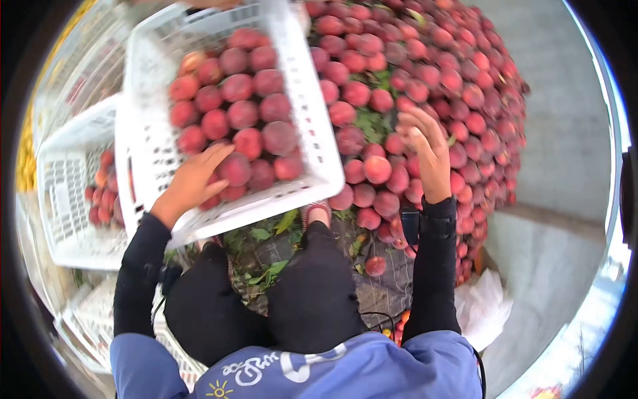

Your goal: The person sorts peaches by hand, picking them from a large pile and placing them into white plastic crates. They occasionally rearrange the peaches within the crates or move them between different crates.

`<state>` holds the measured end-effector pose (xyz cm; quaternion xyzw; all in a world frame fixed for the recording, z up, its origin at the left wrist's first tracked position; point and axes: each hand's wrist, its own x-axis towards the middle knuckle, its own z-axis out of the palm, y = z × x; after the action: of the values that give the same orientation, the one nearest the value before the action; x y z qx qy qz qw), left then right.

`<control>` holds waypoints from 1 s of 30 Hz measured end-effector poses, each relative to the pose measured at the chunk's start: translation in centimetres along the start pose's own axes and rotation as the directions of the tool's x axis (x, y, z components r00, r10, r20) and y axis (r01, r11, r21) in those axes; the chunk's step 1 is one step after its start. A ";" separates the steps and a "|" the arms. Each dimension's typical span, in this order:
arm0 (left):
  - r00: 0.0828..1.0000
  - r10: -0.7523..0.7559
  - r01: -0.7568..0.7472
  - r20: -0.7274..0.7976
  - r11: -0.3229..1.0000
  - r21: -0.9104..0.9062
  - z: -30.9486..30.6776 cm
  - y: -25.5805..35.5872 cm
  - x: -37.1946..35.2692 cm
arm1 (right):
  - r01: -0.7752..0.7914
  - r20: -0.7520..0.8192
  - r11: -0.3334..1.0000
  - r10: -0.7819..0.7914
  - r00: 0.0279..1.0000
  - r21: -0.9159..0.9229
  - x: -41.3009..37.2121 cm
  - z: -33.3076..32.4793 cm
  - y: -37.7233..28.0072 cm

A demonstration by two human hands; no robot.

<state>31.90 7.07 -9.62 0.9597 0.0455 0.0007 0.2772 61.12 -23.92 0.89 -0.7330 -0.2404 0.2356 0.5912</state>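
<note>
My left hand (pixel 191 181) reaches into a white plastic crate (pixel 319 149), its fingers and thumb closed around a dark red plum (pixel 234 169). Rows of similar red plums (pixel 243 114) fill much of that crate, more thickly toward its right side. Above a large heap of plums (pixel 458 100) on the right hovers my right hand (pixel 428 149). Its fingers are loosely bent and apart, and nothing shows between them.
Another white crate (pixel 73 219) with some plums stands at the left. Green leaves (pixel 269 272) litter the dark ground sheet between my feet. One loose plum (pixel 375 266) lies near my right knee. A white plastic bag (pixel 484 306) sits at the lower right.
</note>
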 end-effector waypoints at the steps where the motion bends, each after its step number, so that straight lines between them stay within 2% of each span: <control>1: 0.996 0.011 -0.015 0.089 0.999 0.036 -0.7 1.1 0.4 | -0.006 -0.154 0.995 -0.010 0.988 -0.097 -2.0 -3.9 3.4; 2: 0.984 0.011 -0.025 0.177 0.997 0.077 -1.0 1.9 0.6 | -0.030 -0.294 0.982 -0.027 0.956 -0.189 -4.1 -6.9 7.1; 4: 0.967 0.033 -0.065 0.252 0.990 0.123 -0.3 2.2 1.2 | -0.186 -0.402 0.970 0.108 0.909 -0.159 -9.1 -9.5 11.0; 6: 0.944 0.004 -0.069 0.330 0.980 0.185 0.0 2.8 2.1 | -0.421 -0.399 0.907 0.377 0.836 -0.024 -11.5 -9.0 12.8; 7: 0.944 0.015 -0.095 0.330 0.969 0.226 0.7 2.6 2.3 | -0.355 -0.361 0.923 0.284 0.888 -0.146 -11.7 -8.8 14.9; 8: 0.941 0.019 -0.103 0.338 0.967 0.233 1.3 2.5 2.6 | -0.332 -0.407 0.932 0.250 0.878 -0.144 -12.0 -7.8 17.0; 9: 0.936 -0.016 -0.096 0.352 0.950 0.297 1.7 2.5 2.9 | -0.273 -0.382 0.863 0.102 0.919 -0.426 -11.6 -7.1 17.1; 10: 0.930 -0.051 -0.090 0.363 0.928 0.362 1.9 2.6 3.2 | -0.195 -0.313 0.717 -0.034 0.949 -0.669 -10.8 -6.6 16.9; 11: 0.941 -0.014 -0.110 0.338 0.932 0.345 1.6 2.8 3.4 | -0.200 -0.322 0.725 -0.032 0.946 -0.659 -9.9 -6.0 16.7; 12: 0.937 -0.014 -0.117 0.348 0.928 0.353 1.3 3.0 3.9 | -0.130 -0.234 0.647 -0.076 0.969 -0.752 -8.9 -5.3 16.4; 13: 0.946 -0.043 -0.061 0.321 0.950 0.306 1.1 3.2 4.2 | -0.054 -0.135 0.556 -0.106 0.985 -0.829 -8.2 -4.9 16.5; 15: 0.950 -0.084 0.004 0.302 0.967 0.257 0.7 3.7 4.8 | -0.047 -0.114 0.530 -0.093 0.989 -0.847 -7.3 -4.4 17.2; 16: 0.935 -0.104 -0.001 0.340 0.956 0.294 0.6 3.8 5.3 | -0.032 -0.087 0.495 -0.089 0.992 -0.868 -6.9 -4.2 17.5; 18: 0.916 -0.142 0.009 0.375 0.942 0.335 0.9 3.4 5.4 | -0.029 -0.087 0.514 -0.089 0.992 -0.857 -6.6 -4.1 17.6; 22: 0.942 -0.126 -0.003 0.311 0.924 0.383 2.7 2.6 5.3 | -0.050 -0.155 0.518 -0.161 0.975 -0.854 -7.8 -3.3 17.6; 24: 0.971 -0.159 0.098 0.178 0.947 0.307 2.9 2.7 5.3 | -0.022 -0.126 0.461 -0.196 0.972 -0.887 -8.6 -1.9 17.6; 25: 0.971 -0.161 0.100 0.176 0.945 0.312 2.6 2.8 5.5 | 0.046 -0.058 0.483 -0.199 0.978 -0.874 -8.9 -0.8 17.0; 26: 0.955 -0.210 0.143 0.210 0.945 0.293 2.3 3.1 5.7 | 0.053 -0.054 0.485 -0.204 0.977 -0.873 -8.7 0.1 17.2; 28: 0.933 -0.272 0.203 0.237 0.939 0.278 2.1 3.4 6.0 | 0.272 0.232 0.307 -0.160 0.959 -0.912 -8.4 1.6 18.9; 29: 0.944 -0.230 0.175 0.235 0.957 0.231 2.0 3.1 5.8 | 0.311 0.293 0.129 -0.141 0.946 -0.942 -7.6 2.2 20.9; 30: 0.954 -0.198 0.155 0.227 0.969 0.191 1.7 2.6 5.3 | 0.353 0.353 -0.023 -0.057 0.934 -0.935 -6.7 2.6 21.7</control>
<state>37.50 4.48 -9.80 0.9647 0.0968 -0.1463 0.1962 55.88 -30.25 -20.42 -0.8595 -0.5020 -0.0156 -0.0947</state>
